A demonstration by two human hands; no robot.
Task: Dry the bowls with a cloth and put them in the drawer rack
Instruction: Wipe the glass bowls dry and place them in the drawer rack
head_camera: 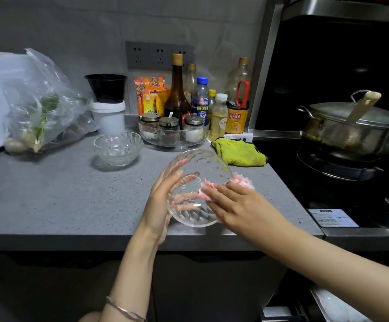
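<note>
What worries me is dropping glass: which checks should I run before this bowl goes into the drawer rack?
1. Left hand grips the held bowl: ok.
2. Right hand presses the pink cloth against its rim: ok.
3. Held bowl dry all over: cannot tell.
4. Free slot in the drawer rack, only a corner showing at lower right: cannot tell.
5. Second bowl stands on the counter, well back from the edge: ok.
</note>
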